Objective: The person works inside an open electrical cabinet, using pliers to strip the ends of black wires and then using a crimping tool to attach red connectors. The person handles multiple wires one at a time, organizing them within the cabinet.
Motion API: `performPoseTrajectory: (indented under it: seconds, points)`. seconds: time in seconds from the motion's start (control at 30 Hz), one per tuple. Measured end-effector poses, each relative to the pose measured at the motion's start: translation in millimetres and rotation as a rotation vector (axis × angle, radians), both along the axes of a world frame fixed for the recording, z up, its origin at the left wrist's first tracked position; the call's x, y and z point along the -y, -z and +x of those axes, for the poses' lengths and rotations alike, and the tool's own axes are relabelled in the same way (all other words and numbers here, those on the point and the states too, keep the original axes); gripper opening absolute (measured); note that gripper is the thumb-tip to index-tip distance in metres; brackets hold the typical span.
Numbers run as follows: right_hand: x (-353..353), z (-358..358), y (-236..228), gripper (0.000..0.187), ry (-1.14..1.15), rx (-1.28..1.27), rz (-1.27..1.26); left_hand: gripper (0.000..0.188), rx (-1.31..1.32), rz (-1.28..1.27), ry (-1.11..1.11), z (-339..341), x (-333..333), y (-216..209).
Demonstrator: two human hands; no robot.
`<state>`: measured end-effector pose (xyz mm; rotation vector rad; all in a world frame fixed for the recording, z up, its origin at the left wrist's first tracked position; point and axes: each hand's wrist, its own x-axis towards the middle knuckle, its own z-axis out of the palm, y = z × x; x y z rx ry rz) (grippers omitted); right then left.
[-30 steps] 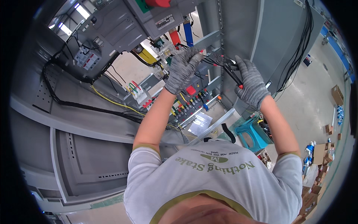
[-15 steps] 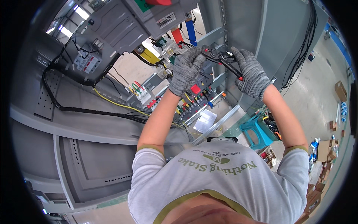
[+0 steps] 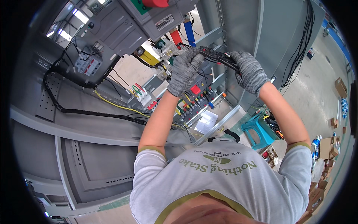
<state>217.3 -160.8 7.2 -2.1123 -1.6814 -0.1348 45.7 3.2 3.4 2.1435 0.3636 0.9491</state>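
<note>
Both my hands wear grey knitted gloves and are raised inside an open metal cabinet. My right hand (image 3: 249, 71) is closed around the handles of black crimping pliers (image 3: 215, 55), whose handles are pressed together. The head of the pliers points left, toward my left hand (image 3: 184, 71). Closed fingers of that left hand sit right against the jaws. What they pinch is hidden by the glove. Thin black wires (image 3: 183, 44) run just behind the left fingertips.
A large grey circuit breaker (image 3: 123, 28) fills the upper left. Below my hands is a row of coloured terminals (image 3: 192, 105). Black cables (image 3: 304, 44) hang down the right-hand panel. A blue stool (image 3: 257, 131) and cardboard boxes (image 3: 327, 147) stand on the floor at right.
The plier handles, spread apart half a second ago, have come together in my right hand. The left hand has stayed almost in place by the jaws.
</note>
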Motion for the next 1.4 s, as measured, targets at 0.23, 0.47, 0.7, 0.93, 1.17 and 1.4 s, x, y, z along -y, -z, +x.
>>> performPoseTrajectory:
  seconds: [0.23, 0.47, 0.7, 0.93, 1.17, 1.4]
  points:
    - [-2.4, 2.0, -2.3, 0.055, 0.013, 0.060, 0.012, 0.021, -0.012, -0.133, 0.036, -0.5, 3.8, -5.7]
    - [1.7, 1.8, -0.6, 0.066, -0.072, -0.006, 0.058, 0.020, -0.006, -0.107, 0.007, 0.9, 8.8, -13.8]
    - [-2.1, 5.5, -4.6, 0.058, -0.065, 0.010, 0.006, 0.018, 0.052, -0.159, 0.029, 3.5, 4.1, -9.4]
    - [-12.0, 15.9, 0.2, 0.051, -0.117, -0.118, 0.026, 0.018, 0.067, -0.197, 0.049, 4.4, 6.0, -11.0]
    - [-20.7, 33.4, 9.3, 0.053, -0.240, -0.183, 0.035, 0.023, 0.030, -0.121, 0.010, 6.4, 3.1, -8.9]
    - [-23.9, 30.5, 28.4, 0.055, -0.188, -0.138, 0.144, 0.019, -0.066, 0.019, -0.068, 7.1, 7.1, -8.5]
